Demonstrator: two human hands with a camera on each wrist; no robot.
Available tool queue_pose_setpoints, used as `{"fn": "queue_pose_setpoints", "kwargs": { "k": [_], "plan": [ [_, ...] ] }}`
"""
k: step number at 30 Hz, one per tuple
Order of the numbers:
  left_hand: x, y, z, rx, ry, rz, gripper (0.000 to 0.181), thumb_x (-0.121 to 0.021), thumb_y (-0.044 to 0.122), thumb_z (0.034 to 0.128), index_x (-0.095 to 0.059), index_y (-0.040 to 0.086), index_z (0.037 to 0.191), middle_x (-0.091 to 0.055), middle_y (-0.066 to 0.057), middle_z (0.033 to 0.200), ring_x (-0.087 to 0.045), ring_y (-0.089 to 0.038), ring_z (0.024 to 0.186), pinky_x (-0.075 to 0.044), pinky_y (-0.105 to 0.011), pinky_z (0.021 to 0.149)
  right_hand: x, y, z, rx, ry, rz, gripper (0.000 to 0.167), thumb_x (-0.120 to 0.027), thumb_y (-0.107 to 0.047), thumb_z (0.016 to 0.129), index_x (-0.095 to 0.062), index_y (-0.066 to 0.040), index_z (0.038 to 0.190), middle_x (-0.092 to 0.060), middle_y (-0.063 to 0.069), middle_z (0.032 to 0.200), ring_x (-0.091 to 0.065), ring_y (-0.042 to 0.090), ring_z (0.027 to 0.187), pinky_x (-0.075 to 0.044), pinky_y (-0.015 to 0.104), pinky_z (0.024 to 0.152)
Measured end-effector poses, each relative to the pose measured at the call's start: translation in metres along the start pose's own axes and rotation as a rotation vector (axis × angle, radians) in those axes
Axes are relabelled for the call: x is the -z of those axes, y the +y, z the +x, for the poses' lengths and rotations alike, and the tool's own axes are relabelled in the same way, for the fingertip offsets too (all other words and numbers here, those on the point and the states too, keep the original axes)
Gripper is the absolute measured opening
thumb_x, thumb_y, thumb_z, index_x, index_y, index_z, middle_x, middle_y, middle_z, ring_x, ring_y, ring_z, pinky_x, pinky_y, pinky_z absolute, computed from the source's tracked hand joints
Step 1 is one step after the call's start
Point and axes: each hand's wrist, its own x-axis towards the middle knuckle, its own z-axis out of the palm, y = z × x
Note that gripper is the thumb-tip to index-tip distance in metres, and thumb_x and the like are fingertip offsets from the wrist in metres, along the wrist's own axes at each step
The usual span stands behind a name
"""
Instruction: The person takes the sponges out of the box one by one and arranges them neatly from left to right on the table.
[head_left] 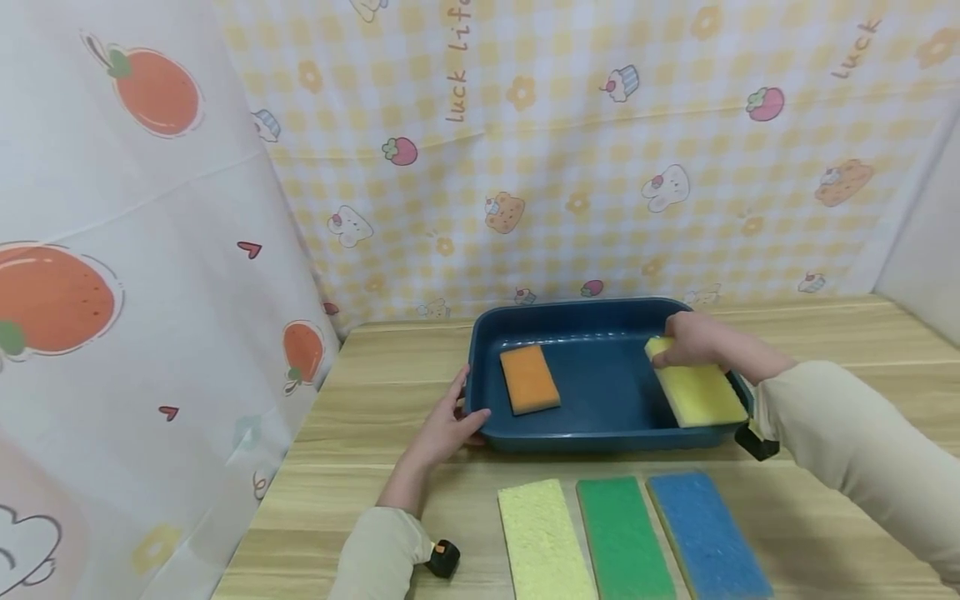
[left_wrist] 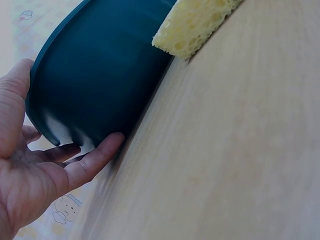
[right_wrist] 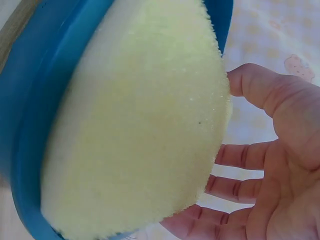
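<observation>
A dark blue rectangular tub (head_left: 600, 440) stands on the table. My left hand (head_left: 441, 429) grips its left front corner, thumb over the rim (left_wrist: 30, 92) and the other fingers against the outside wall. At the tub's right end, my right hand (head_left: 697, 340) pinches a yellow sponge (head_left: 703, 398) from its far edge. That sponge is tilted, its near end by the front right wall. The right wrist view shows the thumb and fingers (right_wrist: 240, 155) at one edge of the sponge (right_wrist: 135, 125). An orange sponge (head_left: 529, 379) lies flat inside, toward the left.
In front of the tub, three sponges lie side by side on the wooden table (head_left: 360, 400): pale yellow (head_left: 543, 537), green (head_left: 626, 537) and blue (head_left: 708, 533). A patterned cloth (head_left: 555, 183) hangs behind the tub, and more cloth (head_left: 202, 317) covers the left side.
</observation>
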Motion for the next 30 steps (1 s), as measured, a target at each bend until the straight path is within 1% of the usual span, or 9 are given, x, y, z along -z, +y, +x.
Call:
{"fn": "queue_pose_setpoints", "kwargs": {
  "k": [4, 8, 10, 13, 16, 19, 25, 28, 30],
  "plan": [
    [0.000, -0.001, 0.000, -0.005, 0.002, -0.006, 0.074, -0.053, 0.010, 0.0894, -0.006, 0.013, 0.146, -0.021, -0.023, 0.143, -0.046, -0.040, 0.113, -0.053, -0.044, 0.073, 0.001, -0.002, -0.006, 0.024, 0.046, -0.011, 0.062, -0.065, -0.032, 0.077, -0.045, 0.016, 0.111, -0.052, 0.024, 0.090, -0.051, 0.026, 0.066, -0.048, 0.036, 0.041],
    [-0.001, -0.003, 0.002, -0.013, -0.003, -0.017, 0.074, -0.054, 0.010, 0.0893, -0.006, 0.013, 0.146, -0.024, -0.023, 0.141, -0.047, -0.040, 0.111, -0.052, -0.048, 0.074, 0.003, -0.003, -0.010, 0.029, 0.063, -0.026, 0.055, -0.065, -0.031, 0.077, -0.048, 0.014, 0.106, -0.052, 0.018, 0.084, -0.052, 0.024, 0.064, -0.048, 0.036, 0.040],
    [-0.001, -0.004, 0.002, -0.013, -0.003, -0.020, 0.074, -0.054, 0.010, 0.0892, -0.006, 0.014, 0.146, -0.025, -0.023, 0.141, -0.047, -0.039, 0.111, -0.052, -0.048, 0.074, 0.003, -0.003, -0.013, 0.025, 0.056, -0.030, 0.054, -0.065, -0.031, 0.077, -0.049, 0.013, 0.105, -0.052, 0.017, 0.082, -0.052, 0.024, 0.065, -0.048, 0.036, 0.040],
    [-0.002, -0.005, 0.003, -0.013, -0.003, -0.015, 0.074, -0.054, 0.010, 0.0893, -0.006, 0.014, 0.146, -0.024, -0.023, 0.141, -0.047, -0.039, 0.111, -0.052, -0.048, 0.074, 0.004, -0.003, -0.018, -0.001, 0.021, -0.020, 0.054, -0.065, -0.033, 0.077, -0.049, 0.012, 0.103, -0.052, 0.016, 0.080, -0.053, 0.025, 0.066, -0.049, 0.038, 0.041],
    [-0.002, -0.005, 0.003, -0.014, -0.005, -0.011, 0.074, -0.054, 0.011, 0.0893, -0.006, 0.014, 0.146, -0.024, -0.023, 0.141, -0.047, -0.039, 0.111, -0.052, -0.047, 0.074, 0.005, -0.001, -0.025, -0.024, -0.009, -0.031, 0.056, -0.065, -0.036, 0.077, -0.049, 0.011, 0.103, -0.051, 0.018, 0.083, -0.053, 0.027, 0.068, -0.050, 0.039, 0.042],
    [-0.002, -0.004, 0.003, -0.014, -0.006, -0.014, 0.074, -0.054, 0.011, 0.0894, -0.006, 0.013, 0.146, -0.024, -0.023, 0.141, -0.047, -0.039, 0.111, -0.052, -0.047, 0.074, 0.004, 0.001, -0.031, -0.028, -0.032, -0.041, 0.058, -0.065, -0.039, 0.077, -0.049, 0.010, 0.104, -0.052, 0.019, 0.087, -0.053, 0.028, 0.070, -0.049, 0.038, 0.042],
    [0.000, -0.006, 0.004, -0.011, 0.004, -0.023, 0.075, -0.054, 0.010, 0.0892, -0.006, 0.014, 0.146, -0.023, -0.024, 0.142, -0.046, -0.039, 0.112, -0.053, -0.046, 0.073, -0.006, 0.001, -0.047, -0.024, -0.048, -0.044, 0.049, -0.066, -0.037, 0.077, -0.052, 0.006, 0.097, -0.050, 0.013, 0.078, -0.052, 0.025, 0.066, -0.049, 0.037, 0.042],
    [0.001, -0.007, 0.004, -0.011, 0.005, -0.020, 0.075, -0.054, 0.010, 0.0890, -0.006, 0.014, 0.146, -0.022, -0.025, 0.142, -0.046, -0.040, 0.112, -0.053, -0.045, 0.072, -0.011, 0.002, -0.055, -0.023, -0.047, -0.041, 0.045, -0.067, -0.035, 0.077, -0.052, 0.004, 0.093, -0.049, 0.011, 0.075, -0.051, 0.023, 0.063, -0.049, 0.036, 0.041],
    [0.001, -0.006, 0.004, -0.009, 0.009, -0.016, 0.075, -0.054, 0.010, 0.0890, -0.006, 0.014, 0.146, -0.023, -0.024, 0.142, -0.046, -0.040, 0.112, -0.053, -0.044, 0.072, -0.015, 0.004, -0.061, -0.007, -0.036, -0.052, 0.043, -0.067, -0.034, 0.076, -0.052, 0.003, 0.091, -0.049, 0.010, 0.074, -0.050, 0.022, 0.061, -0.048, 0.034, 0.040]
  ]
}}
